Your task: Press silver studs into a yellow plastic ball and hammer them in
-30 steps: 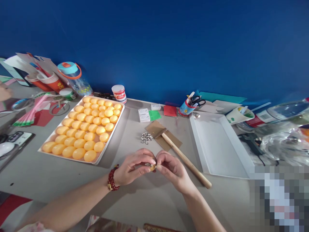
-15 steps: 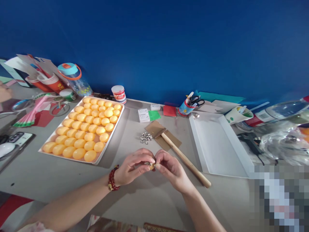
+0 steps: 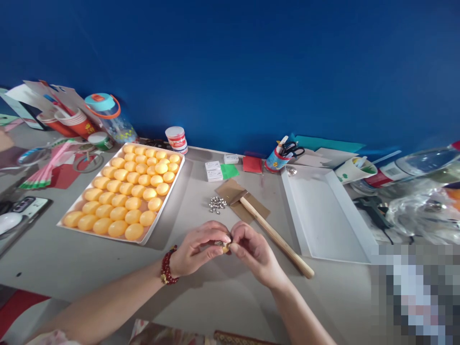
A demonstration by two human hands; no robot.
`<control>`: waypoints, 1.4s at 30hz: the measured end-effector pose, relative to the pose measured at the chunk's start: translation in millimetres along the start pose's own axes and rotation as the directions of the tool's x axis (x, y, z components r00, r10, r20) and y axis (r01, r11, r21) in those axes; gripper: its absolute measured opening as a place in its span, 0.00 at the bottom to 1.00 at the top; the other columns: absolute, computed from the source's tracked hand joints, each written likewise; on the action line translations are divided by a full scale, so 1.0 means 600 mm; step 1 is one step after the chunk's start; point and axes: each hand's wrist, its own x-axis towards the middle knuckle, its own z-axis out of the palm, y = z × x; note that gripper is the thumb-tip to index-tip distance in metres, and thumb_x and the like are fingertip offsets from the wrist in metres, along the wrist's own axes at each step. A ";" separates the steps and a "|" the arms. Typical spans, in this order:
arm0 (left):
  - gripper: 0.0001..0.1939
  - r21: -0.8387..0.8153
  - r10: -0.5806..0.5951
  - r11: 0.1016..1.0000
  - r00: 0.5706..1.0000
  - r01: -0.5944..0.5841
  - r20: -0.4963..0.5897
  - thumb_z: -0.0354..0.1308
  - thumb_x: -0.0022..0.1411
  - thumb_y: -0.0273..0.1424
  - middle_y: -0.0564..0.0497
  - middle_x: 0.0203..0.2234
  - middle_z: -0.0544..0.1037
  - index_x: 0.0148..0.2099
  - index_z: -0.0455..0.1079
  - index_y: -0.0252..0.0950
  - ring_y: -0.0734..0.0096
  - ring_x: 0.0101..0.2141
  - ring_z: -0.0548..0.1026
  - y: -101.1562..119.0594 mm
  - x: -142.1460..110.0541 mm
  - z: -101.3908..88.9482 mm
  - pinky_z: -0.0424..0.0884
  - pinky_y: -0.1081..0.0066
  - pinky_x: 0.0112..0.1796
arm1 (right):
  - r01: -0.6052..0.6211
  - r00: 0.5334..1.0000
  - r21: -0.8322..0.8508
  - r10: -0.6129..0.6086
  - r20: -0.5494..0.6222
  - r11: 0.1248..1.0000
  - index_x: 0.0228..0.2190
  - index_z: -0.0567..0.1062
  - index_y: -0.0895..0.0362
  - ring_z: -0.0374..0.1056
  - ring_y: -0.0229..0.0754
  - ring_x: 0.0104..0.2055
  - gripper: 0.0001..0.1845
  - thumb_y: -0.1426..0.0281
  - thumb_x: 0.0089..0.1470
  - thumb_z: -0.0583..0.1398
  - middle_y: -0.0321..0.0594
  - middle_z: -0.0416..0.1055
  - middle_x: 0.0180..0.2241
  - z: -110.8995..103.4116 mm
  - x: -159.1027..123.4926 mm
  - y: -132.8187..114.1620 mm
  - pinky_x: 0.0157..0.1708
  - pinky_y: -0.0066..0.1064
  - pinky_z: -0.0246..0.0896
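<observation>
My left hand (image 3: 199, 247), with a red bead bracelet (image 3: 168, 266) at the wrist, pinches a small yellowish piece with silvery bits (image 3: 224, 247). On its other side, the fingertips of my right hand (image 3: 255, 251) close on the same piece. Fingers cover most of it, so its kind cannot be made out. Just beyond my hands lies a pile of small shiny metal studs (image 3: 217, 204). A hammer with a wooden handle (image 3: 278, 239) rests to the right, its head on a piece of brown card (image 3: 258, 207).
Left stands a white tray of orange-yellow balls (image 3: 118, 201); right, a shallow white tray (image 3: 330, 215). Small white boxes (image 3: 214, 171), a red-and-white tub (image 3: 177, 140) and a pen cup with scissors (image 3: 276, 160) line the back. Another person's hand (image 3: 5, 140) shows at far left.
My hands stay almost in place around the small piece, with only slight finger movement. The other person's hand at the far left has shifted a little.
</observation>
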 end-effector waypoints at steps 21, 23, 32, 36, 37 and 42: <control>0.15 -0.563 -0.333 0.789 0.941 0.244 -0.058 0.49 0.72 0.32 0.43 0.47 0.73 0.58 0.66 0.40 0.60 0.39 0.80 -0.013 -0.004 0.001 0.73 0.56 0.45 | -0.208 0.967 -0.946 -0.091 -0.237 0.250 0.46 0.70 0.55 0.70 0.55 0.44 0.12 0.70 0.60 0.56 0.48 0.73 0.44 -0.101 -0.001 0.025 0.43 0.44 0.66; 0.14 -0.566 -0.354 0.782 0.933 0.259 -0.061 0.51 0.71 0.34 0.42 0.47 0.74 0.55 0.68 0.38 0.60 0.38 0.80 -0.014 -0.003 0.001 0.72 0.57 0.44 | -0.239 0.964 -0.952 -0.072 -0.257 0.191 0.46 0.71 0.55 0.71 0.54 0.43 0.12 0.72 0.60 0.54 0.47 0.73 0.43 -0.104 -0.003 0.033 0.39 0.41 0.67; 0.12 -0.582 -0.497 0.767 0.823 0.268 -0.276 0.56 0.68 0.35 0.49 0.37 0.76 0.50 0.72 0.36 0.70 0.31 0.77 -0.034 0.006 -0.005 0.74 0.67 0.37 | -0.147 0.963 -0.771 -0.086 -0.254 0.619 0.43 0.71 0.55 0.71 0.44 0.35 0.10 0.67 0.65 0.53 0.44 0.72 0.38 -0.080 0.003 -0.008 0.32 0.32 0.68; 0.13 -0.599 -0.495 0.768 0.803 0.226 -0.332 0.59 0.66 0.37 0.51 0.32 0.76 0.49 0.73 0.36 0.74 0.27 0.74 -0.035 0.013 -0.008 0.74 0.67 0.34 | -0.021 0.982 -0.612 -0.098 -0.160 0.790 0.41 0.73 0.54 0.68 0.41 0.30 0.09 0.65 0.65 0.55 0.43 0.71 0.35 -0.054 -0.010 -0.029 0.25 0.29 0.65; 0.13 -0.605 -0.500 0.765 0.796 0.221 -0.341 0.59 0.66 0.37 0.52 0.31 0.76 0.48 0.73 0.35 0.74 0.26 0.74 -0.034 0.015 -0.008 0.74 0.67 0.34 | -0.005 0.985 -0.590 -0.099 -0.143 0.807 0.42 0.73 0.54 0.68 0.41 0.29 0.09 0.66 0.65 0.55 0.44 0.71 0.36 -0.049 -0.014 -0.030 0.24 0.29 0.64; 0.15 -0.641 -0.512 0.742 0.782 0.195 -0.355 0.61 0.64 0.39 0.53 0.27 0.74 0.48 0.73 0.35 0.74 0.25 0.72 -0.032 0.017 -0.008 0.75 0.66 0.32 | 0.030 0.988 -0.564 -0.110 -0.109 0.825 0.43 0.73 0.54 0.66 0.39 0.27 0.09 0.67 0.66 0.54 0.45 0.71 0.39 -0.039 -0.015 -0.030 0.23 0.29 0.62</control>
